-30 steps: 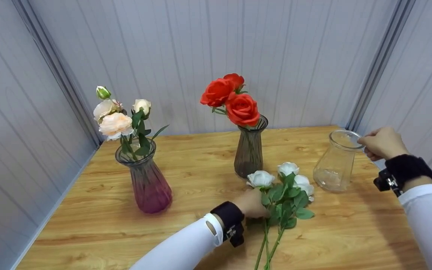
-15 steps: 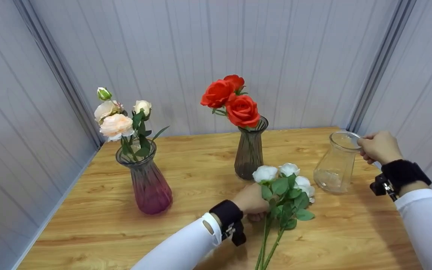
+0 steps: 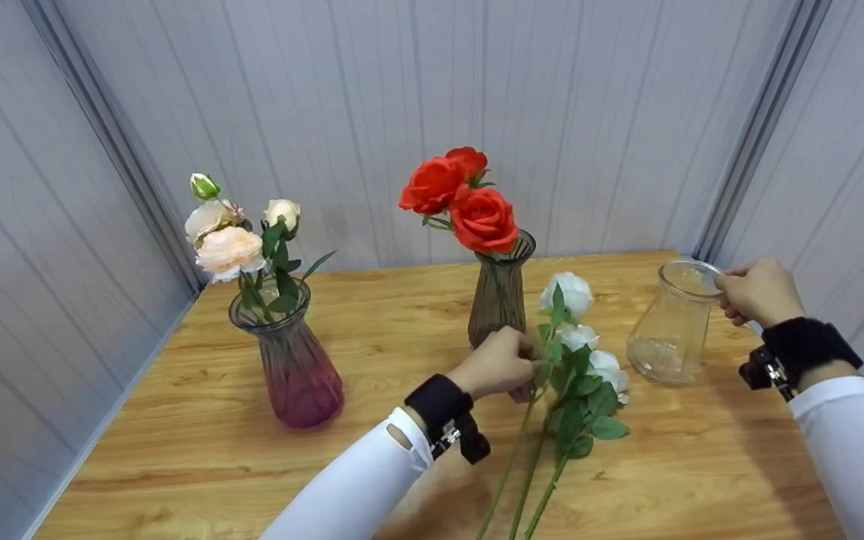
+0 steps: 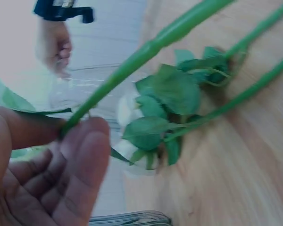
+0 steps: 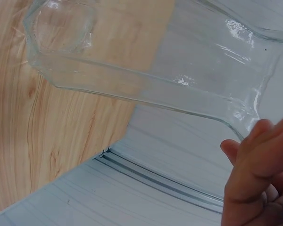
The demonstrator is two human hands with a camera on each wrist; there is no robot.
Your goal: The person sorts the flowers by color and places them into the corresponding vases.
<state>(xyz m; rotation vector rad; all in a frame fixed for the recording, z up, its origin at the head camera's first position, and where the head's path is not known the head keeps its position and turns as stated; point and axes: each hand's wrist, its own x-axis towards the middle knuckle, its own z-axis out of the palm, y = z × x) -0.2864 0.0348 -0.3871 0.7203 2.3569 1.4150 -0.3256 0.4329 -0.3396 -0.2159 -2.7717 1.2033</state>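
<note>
My left hand (image 3: 498, 363) pinches the green stem (image 4: 146, 52) of a white rose (image 3: 568, 295) between thumb and finger, its bloom raised above the others. Two more white roses (image 3: 606, 370) with leafy stems lie on the table beside that hand. At the right, my right hand (image 3: 762, 291) pinches the rim of a clear glass vase (image 3: 668, 337), which stands upright on the table with no flowers in it. The right wrist view has the same glass vase (image 5: 146, 89) with the fingers (image 5: 259, 165) at its mouth.
A grey vase (image 3: 497, 304) with red roses (image 3: 484, 220) stands behind my left hand. Farther left is a purple-tinted vase (image 3: 301, 375) with pale peach flowers (image 3: 231, 251). Panelled walls (image 3: 372, 112) enclose the wooden table (image 3: 199, 442) at the back and sides.
My left hand has lifted one white rose off the bunch, moving it up and away from me. The other white roses stay put. The right hand keeps its hold on the vase rim.
</note>
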